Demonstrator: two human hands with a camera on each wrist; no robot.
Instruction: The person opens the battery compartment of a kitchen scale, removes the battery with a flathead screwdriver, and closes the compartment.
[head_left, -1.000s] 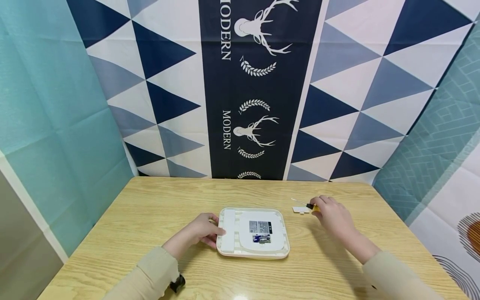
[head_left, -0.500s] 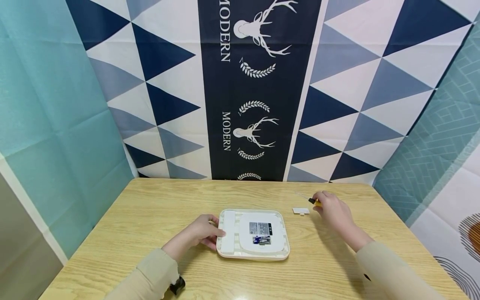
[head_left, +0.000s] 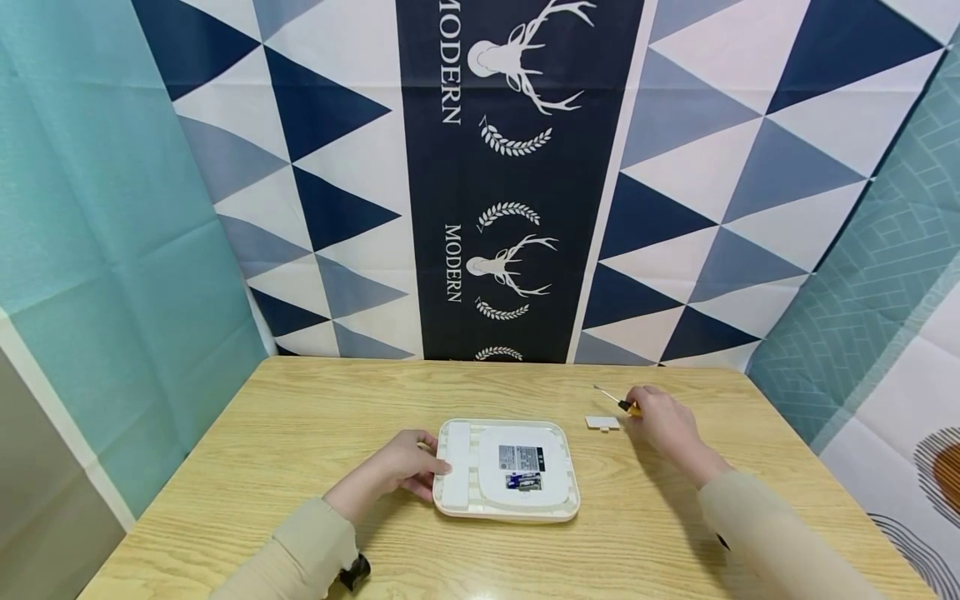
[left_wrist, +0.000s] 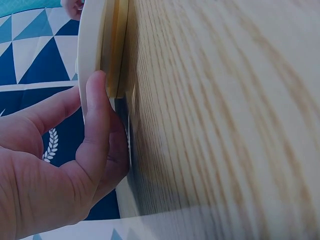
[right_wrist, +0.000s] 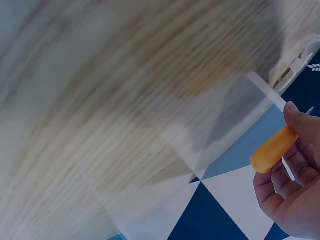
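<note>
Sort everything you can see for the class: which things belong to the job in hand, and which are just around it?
Likely part of the job:
white case, left fingers at its edge
batteries, in the case
small white cover, off the case
screwdriver, in the right fingers

Apparently just around it:
wooden table
patterned cloth behind

Behind the wooden table (head_left: 315,417) hangs a cloth of navy, grey-blue and white triangles (head_left: 697,183), split by a dark band (head_left: 517,179) bearing white stag heads, leafy sprigs and the sideways word MODERN. Plain teal fabric (head_left: 142,233) borders the table's left; teal patterned fabric (head_left: 862,283) its right.
</note>
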